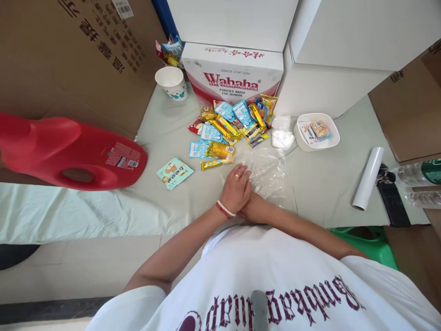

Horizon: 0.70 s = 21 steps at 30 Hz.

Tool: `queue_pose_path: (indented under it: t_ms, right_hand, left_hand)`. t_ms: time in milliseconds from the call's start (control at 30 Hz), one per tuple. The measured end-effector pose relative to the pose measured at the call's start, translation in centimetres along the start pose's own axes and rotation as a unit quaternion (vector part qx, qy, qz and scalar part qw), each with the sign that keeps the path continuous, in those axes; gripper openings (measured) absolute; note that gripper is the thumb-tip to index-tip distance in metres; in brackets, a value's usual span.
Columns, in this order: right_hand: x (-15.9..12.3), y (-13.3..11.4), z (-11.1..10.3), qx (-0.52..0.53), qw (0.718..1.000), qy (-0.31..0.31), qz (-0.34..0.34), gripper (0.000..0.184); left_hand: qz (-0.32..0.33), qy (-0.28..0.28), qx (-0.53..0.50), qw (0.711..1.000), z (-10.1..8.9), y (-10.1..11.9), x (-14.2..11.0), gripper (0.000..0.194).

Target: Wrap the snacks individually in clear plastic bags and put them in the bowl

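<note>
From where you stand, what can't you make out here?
Right hand: head view, fingers hidden by the left hand.
Red jug: head view, one end cut off by the left edge.
Bottles: head view, cut off by the right edge.
Jug label: head view, print too small to read.

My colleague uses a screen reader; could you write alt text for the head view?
A person's left hand lies over the right hand at a cloth-covered table, near clear plastic film. Beyond, wrapped snacks are piled before a Wahaha box, with a paper cup to the left and a white bowl to the right.
</note>
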State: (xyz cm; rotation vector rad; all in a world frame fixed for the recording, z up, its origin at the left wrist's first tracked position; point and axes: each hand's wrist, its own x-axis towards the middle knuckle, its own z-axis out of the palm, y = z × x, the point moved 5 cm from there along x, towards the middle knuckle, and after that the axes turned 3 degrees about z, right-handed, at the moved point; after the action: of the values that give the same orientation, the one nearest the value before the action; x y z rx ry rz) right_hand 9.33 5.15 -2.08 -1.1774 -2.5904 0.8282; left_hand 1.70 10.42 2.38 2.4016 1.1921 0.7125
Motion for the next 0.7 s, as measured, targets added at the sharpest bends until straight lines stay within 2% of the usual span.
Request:
queue_pose_path:
  t_ms: [67, 133, 233, 333, 433, 500, 600, 700]
  right_hand:
    - [-2.0, 0.0, -0.6, 0.02, 1.0, 0.008, -0.021, 0.039]
    - [-4.7, 0.3, -1.6, 0.066, 0.997, 0.035, -0.02, 0.04]
    - [-8.0, 1.2, -3.7, 0.169, 0.984, 0.056, 0.014, 0.031]
    - [-8.2, 3.8, -7.6, 0.228, 0.967, 0.07, 0.093, 0.025]
    - [-4.3, 8.4, -13.4, 0.124, 0.953, 0.165, 0.223, 0.029]
    - [0.2, 10.8, -16.6, 0.032, 0.947, 0.194, 0.255, 0.029]
    - [8.2, 12.7, -18.3, -0.066, 0.956, 0.157, 0.239, 0.029]
    - [13.9, 13.8, -18.4, -0.144, 0.933, 0.175, 0.281, 0.04]
  left_hand:
    - [-0.047, -0.042, 0.055, 0.997, 1.7, -1.9, 0.3, 0.043]
    - [-0.056, -0.077, 0.093, 0.991, 2.5, -3.3, -0.6, 0.05]
    - [-0.041, -0.103, 0.132, 0.985, 2.3, -4.1, -2.9, 0.054]
    - [-0.054, -0.113, 0.148, 0.981, 1.7, -4.1, -4.3, 0.055]
    - [-0.057, -0.117, 0.142, 0.981, 1.7, -3.9, -4.4, 0.057]
    - [-0.058, -0.116, 0.139, 0.982, 1.9, -3.9, -4.2, 0.057]
    - [-0.059, -0.114, 0.14, 0.982, 1.9, -4.0, -4.1, 0.057]
    - [-0.062, -0.115, 0.142, 0.981, 1.9, -4.1, -4.2, 0.057]
